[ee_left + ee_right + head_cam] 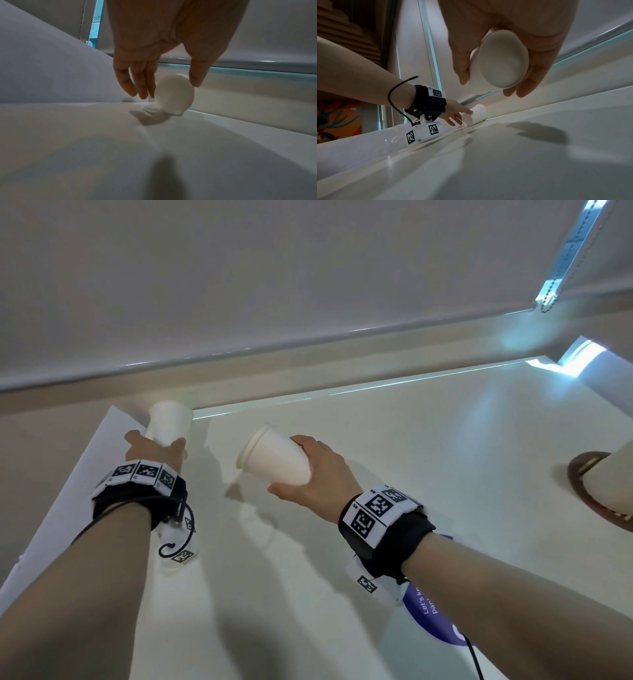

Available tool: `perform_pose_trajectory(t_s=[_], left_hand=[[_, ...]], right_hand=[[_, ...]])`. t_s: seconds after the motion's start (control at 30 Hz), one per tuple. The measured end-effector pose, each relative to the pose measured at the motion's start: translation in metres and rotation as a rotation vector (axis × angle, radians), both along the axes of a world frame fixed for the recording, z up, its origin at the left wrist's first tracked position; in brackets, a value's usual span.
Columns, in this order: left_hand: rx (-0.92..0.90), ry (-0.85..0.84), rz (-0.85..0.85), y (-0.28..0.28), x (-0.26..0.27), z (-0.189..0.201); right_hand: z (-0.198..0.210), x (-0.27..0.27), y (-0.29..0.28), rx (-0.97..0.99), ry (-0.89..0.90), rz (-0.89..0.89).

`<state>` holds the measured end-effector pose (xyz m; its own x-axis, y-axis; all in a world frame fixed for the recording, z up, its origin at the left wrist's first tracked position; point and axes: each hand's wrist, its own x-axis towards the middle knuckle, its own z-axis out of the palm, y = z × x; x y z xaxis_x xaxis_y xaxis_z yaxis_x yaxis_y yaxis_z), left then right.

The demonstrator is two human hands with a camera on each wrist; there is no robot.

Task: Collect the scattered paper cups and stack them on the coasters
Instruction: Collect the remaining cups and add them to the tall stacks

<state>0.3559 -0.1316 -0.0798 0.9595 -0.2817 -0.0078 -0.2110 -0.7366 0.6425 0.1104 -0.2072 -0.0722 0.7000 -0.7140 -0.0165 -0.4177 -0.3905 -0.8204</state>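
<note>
A white paper cup lies on its side at the back edge of the white table, base towards me. My left hand straddles its base: the thumb touches the base rim, and the straight fingers sit beside it. My right hand grips a second white cup by its base above the table, mouth pointing left. At the right edge a brown coaster carries another cup, partly cut off.
A white sheet lies under my left arm at the table's left. A purple round sticker shows beneath my right wrist. A low ledge and a roller blind's rail close off the back; a bead chain hangs at the far right.
</note>
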Motion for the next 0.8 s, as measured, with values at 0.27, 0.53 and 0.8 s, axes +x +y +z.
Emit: perform_pose_trajectory(t_s=[0.27, 0.53, 0.8], left_hand=[[0.035, -0.023, 0.043, -0.002, 0.001, 0.007], [0.043, -0.108, -0.086, -0.032, -0.009, -0.004], [0.028, 0.012, -0.189, -0.027, -0.031, -0.012]], right_hand=[[-0.004, -0.012, 0.003, 0.006, -0.019, -0.042], [-0.007, -0.013, -0.002, 0.01, -0.024, -0.039], [-0.007, -0.019, 0.0, 0.004, 0.018, -0.021]])
